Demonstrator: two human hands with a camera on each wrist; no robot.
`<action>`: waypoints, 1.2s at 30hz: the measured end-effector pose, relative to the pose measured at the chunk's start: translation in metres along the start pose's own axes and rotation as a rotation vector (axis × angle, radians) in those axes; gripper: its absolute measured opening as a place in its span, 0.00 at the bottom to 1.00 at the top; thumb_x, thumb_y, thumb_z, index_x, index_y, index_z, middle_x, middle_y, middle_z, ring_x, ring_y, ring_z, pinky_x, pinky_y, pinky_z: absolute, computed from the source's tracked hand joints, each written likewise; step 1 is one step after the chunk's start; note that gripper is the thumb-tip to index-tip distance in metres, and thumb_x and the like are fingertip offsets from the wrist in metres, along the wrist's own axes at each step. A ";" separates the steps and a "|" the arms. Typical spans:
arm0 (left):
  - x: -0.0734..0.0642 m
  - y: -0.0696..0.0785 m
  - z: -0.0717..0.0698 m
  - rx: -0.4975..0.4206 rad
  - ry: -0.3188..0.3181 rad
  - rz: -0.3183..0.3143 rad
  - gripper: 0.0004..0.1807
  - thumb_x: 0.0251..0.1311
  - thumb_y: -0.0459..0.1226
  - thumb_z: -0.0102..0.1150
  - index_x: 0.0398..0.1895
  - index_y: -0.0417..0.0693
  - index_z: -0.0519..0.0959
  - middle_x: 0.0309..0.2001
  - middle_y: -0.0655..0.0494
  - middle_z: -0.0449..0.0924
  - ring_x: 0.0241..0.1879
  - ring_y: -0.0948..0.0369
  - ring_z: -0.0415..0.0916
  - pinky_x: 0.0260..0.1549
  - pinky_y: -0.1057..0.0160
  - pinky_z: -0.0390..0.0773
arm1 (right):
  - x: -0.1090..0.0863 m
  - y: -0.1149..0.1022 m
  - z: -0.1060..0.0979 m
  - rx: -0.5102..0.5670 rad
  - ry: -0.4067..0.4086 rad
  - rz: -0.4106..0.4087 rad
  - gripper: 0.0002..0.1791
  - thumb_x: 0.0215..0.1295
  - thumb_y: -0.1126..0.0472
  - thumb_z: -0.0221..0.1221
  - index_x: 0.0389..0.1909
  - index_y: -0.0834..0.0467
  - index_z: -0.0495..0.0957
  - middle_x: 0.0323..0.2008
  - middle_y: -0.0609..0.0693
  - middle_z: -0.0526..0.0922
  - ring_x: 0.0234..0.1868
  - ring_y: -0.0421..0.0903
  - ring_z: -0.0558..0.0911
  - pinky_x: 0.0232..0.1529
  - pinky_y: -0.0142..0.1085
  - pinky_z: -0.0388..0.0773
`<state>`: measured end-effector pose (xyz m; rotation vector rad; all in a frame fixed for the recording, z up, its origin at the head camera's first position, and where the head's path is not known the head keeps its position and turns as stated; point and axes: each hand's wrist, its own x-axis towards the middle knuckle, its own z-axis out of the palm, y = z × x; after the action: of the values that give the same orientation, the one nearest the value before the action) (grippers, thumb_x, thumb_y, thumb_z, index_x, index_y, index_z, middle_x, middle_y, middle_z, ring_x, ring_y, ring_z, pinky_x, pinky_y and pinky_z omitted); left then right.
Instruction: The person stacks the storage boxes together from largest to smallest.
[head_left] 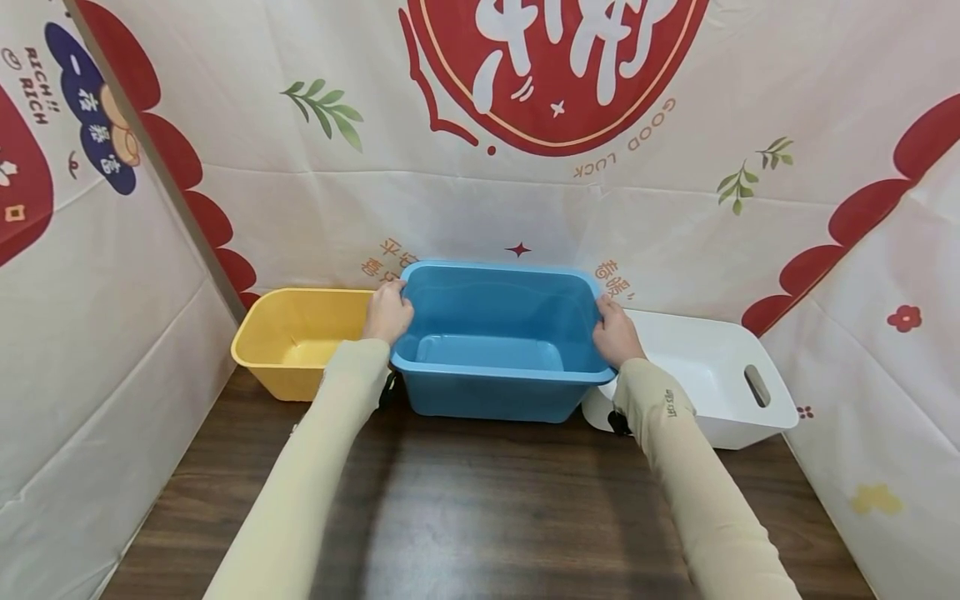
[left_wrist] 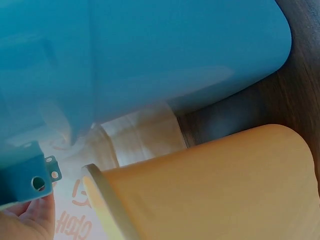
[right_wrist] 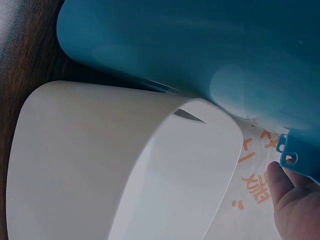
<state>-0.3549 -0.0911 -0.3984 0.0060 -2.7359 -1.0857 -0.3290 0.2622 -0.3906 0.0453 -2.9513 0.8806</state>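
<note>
A large blue plastic bin (head_left: pixel 495 398) stands between both hands, its open top facing up. My left hand (head_left: pixel 387 313) grips its left rim, and my right hand (head_left: pixel 618 335) grips the right rim. In the left wrist view, fingers (left_wrist: pixel 37 215) curl under the bin's side tab; the right wrist view has the other hand's fingers (right_wrist: pixel 282 182) at the matching tab. Left of the blue bin is a smaller yellow bin (head_left: pixel 288 382). A white bin (head_left: pixel 697 358) with a slot handle is on the right, partly behind the right hand and sleeve.
The bins are on a dark wood-grain table (head_left: pixel 487 508). Behind them hangs a white printed cloth (head_left: pixel 480 208) with red designs. More cloth panels (head_left: pixel 97 333) enclose the left and right sides.
</note>
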 end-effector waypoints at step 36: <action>-0.030 0.000 -0.009 0.041 0.005 0.073 0.21 0.61 0.30 0.44 0.58 0.33 0.67 0.59 0.40 0.67 0.59 0.48 0.65 0.56 0.54 0.66 | -0.030 -0.003 0.001 0.021 0.043 -0.034 0.27 0.67 0.69 0.37 0.66 0.69 0.49 0.64 0.69 0.55 0.64 0.65 0.57 0.59 0.55 0.58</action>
<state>-0.3237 -0.0951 -0.3976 -0.0848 -2.7306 -1.0092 -0.2987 0.2600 -0.3917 0.0766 -2.8927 0.8966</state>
